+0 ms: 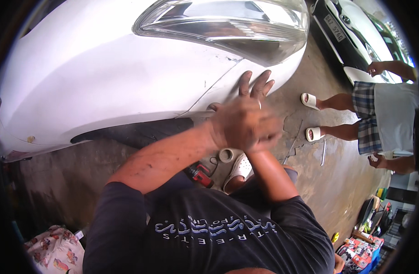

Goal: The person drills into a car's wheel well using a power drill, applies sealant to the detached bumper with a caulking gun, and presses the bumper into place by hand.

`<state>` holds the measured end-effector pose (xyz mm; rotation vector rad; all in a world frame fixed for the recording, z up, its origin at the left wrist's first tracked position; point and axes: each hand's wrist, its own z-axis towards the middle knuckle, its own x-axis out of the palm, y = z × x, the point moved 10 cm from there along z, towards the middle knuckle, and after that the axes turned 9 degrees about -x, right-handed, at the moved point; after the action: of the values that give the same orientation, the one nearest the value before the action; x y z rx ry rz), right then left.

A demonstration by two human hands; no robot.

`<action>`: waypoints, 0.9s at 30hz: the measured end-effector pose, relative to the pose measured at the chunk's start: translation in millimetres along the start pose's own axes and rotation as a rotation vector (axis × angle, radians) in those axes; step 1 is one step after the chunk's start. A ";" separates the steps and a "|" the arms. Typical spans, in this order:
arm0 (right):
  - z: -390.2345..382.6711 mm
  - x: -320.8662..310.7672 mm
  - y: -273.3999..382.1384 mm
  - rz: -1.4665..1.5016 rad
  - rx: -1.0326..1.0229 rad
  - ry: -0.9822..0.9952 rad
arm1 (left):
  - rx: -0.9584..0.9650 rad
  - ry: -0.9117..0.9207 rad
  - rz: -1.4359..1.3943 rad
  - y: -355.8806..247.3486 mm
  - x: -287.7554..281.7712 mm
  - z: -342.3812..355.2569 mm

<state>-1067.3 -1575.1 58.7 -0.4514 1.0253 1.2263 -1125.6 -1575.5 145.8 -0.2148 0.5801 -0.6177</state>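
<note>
A white car bumper (127, 77) fills the upper left, below a clear headlight (227, 27). A seam runs slantwise down the bumper from the headlight, with small chips near its top. My right hand (256, 86) lies on the bumper just right of that seam, dirty fingers spread and touching the paint. Over its back sits my left hand (241, 119), blurred, with fingers that look curled in. The left hand hides most of the right palm and wrist. No tool shows in either hand.
A red and black power drill (202, 176) and a small round ring-shaped item (226, 155) lie near my shoe (241, 170). A metal rod (323, 151) is on the floor. Another person (392, 116) stands at right, near a second white car (355, 32). Floral cloth (54, 251) lies lower left.
</note>
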 end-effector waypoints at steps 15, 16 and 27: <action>-5.8 21.6 -20.1 0.179 -0.007 -0.149 | 0.148 0.143 0.031 26.0 -22.5 -65.3; -5.1 22.3 -18.8 0.185 0.003 -0.150 | 0.192 0.192 0.040 25.7 -17.1 -68.9; -1.9 7.3 -9.3 0.092 -0.020 -0.171 | 0.065 0.394 -0.014 -46.1 -6.6 -103.7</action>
<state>-1059.5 -1575.6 49.5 -0.3118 0.8961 1.3345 -1211.5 -1610.5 80.1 -0.0347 0.9365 -0.6967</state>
